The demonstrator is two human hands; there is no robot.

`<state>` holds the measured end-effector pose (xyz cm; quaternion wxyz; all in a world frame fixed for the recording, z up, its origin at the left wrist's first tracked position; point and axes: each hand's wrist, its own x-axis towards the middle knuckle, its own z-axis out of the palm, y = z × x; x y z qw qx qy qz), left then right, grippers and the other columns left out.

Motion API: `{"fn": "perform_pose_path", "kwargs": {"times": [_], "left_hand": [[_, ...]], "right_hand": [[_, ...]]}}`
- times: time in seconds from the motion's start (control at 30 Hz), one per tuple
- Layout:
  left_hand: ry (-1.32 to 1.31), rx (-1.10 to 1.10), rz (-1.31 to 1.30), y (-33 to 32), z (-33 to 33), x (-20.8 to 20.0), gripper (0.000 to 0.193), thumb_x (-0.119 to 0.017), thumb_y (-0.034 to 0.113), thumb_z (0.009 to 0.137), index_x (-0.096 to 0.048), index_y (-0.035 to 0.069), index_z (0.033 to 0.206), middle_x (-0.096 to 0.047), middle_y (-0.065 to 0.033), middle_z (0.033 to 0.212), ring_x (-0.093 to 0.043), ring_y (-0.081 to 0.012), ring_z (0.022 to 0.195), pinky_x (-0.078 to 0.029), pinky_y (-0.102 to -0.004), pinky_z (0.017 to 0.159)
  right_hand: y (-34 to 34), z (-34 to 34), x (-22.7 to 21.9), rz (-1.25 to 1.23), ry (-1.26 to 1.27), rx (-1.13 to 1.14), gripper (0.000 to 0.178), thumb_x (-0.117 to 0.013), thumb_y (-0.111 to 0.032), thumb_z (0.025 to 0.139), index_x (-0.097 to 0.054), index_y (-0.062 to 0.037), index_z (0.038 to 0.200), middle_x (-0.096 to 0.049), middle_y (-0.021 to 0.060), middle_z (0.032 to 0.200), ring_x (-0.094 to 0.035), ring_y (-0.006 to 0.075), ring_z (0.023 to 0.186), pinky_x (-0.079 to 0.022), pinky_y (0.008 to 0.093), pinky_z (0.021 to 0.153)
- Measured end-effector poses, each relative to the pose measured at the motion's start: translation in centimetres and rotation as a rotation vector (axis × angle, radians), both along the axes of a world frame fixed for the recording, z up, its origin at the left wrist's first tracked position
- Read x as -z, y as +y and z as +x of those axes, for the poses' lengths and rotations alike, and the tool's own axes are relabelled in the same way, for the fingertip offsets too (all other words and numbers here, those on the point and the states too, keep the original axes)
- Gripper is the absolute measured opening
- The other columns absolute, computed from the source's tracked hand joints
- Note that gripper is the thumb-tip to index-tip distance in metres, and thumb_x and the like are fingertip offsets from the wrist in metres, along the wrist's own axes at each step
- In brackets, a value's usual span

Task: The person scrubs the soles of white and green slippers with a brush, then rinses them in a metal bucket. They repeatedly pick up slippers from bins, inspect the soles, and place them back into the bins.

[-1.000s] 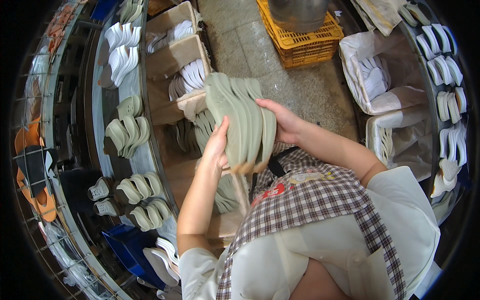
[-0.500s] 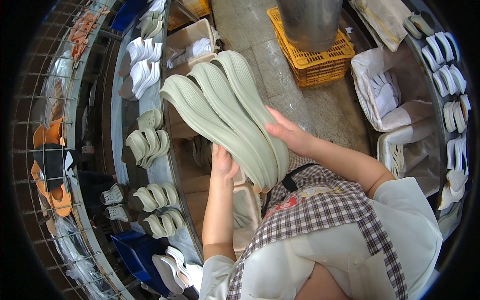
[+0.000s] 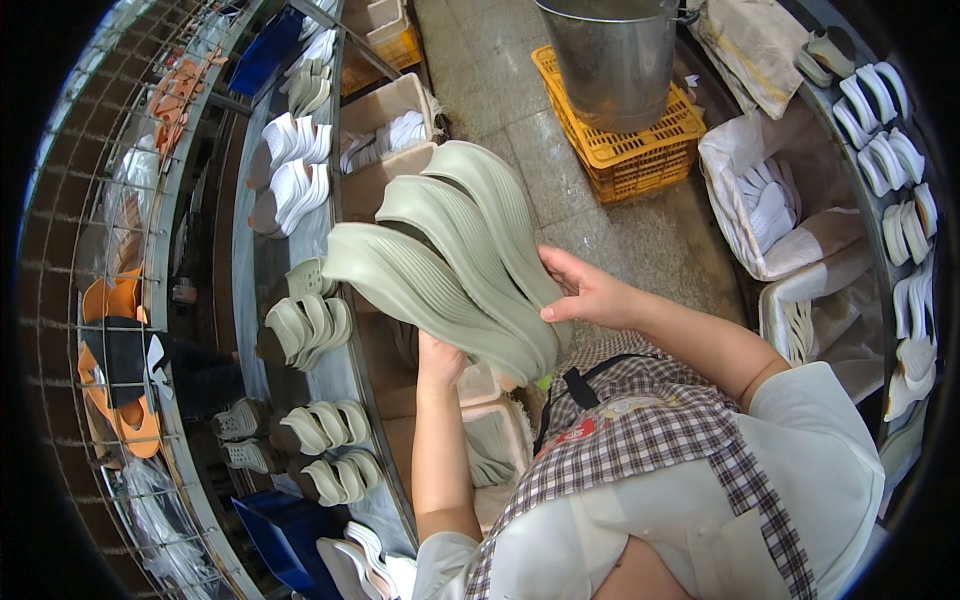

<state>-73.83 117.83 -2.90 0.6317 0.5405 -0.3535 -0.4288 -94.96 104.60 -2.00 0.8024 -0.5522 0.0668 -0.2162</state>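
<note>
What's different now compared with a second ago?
The green soles, close together before, have fanned apart, their far ends swinging left. The left hand has gone from their side to underneath. Nothing was let go: the right hand still grips their right edge. The metal bucket remains on the yellow crate.

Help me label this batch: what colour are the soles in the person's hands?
Pale grey-green; the soles show best in the head view.
</note>
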Motion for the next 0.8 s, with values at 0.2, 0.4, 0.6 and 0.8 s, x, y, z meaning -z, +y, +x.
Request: {"fn": "perform_pose_path", "kwargs": {"times": [0.2,0.4,0.6,0.8], "left_hand": [[0.044,-0.01,0.123,1.1,-3.0,-4.4,0.051,-0.054,0.029,0.093,-0.038,0.005,0.135,-0.046,-0.0093,0.132,-0.046,-0.0206,0.119,-0.041,-0.036,0.098],[0.77,-0.168,0.331,-0.1,-3.8,-4.4,0.043,-0.052,0.033,0.094,-0.048,0.005,0.126,-0.058,-0.0087,0.112,-0.058,-0.0209,0.098,-0.052,-0.0345,0.08],[0.807,-0.129,0.273,0.2,-4.5,-2.2,0.047,-0.051,0.035,0.093,-0.044,0.006,0.129,-0.054,-0.0115,0.119,-0.053,-0.0238,0.107,-0.052,-0.0365,0.081],[0.906,0.146,-0.35,0.7,-5.0,-2.2,0.053,-0.052,0.037,0.092,-0.04,0.007,0.133,-0.048,-0.0143,0.126,-0.048,-0.0261,0.115,-0.053,-0.0386,0.083]], "right_hand": [[-3.0,1.2,-0.1,-0.609,-0.091,0.214,0.059,-0.042,0.007,0.072,-0.04,-0.0118,0.128,-0.032,0.0134,0.146,-0.028,0.0292,0.136,-0.02,0.0423,0.113],[-2.6,0.9,1.1,0.262,0.031,-0.048,0.03,-0.05,-0.023,0.091,-0.047,-0.0066,0.116,-0.032,0.0164,0.145,-0.031,0.0238,0.134,-0.029,0.0358,0.107],[0.1,0.9,0.5,0.112,0.045,0.06,0.063,-0.064,-0.032,0.083,-0.032,-0.003,0.128,-0.022,0.0232,0.147,-0.035,0.0265,0.129,-0.033,0.0414,0.105],[-1.2,-0.1,-1.0,0.816,-0.283,-0.096,0.071,-0.052,-0.027,0.081,-0.024,-0.0063,0.142,-0.048,0.0231,0.127,-0.058,0.0298,0.108,-0.048,0.0395,0.094]]}}
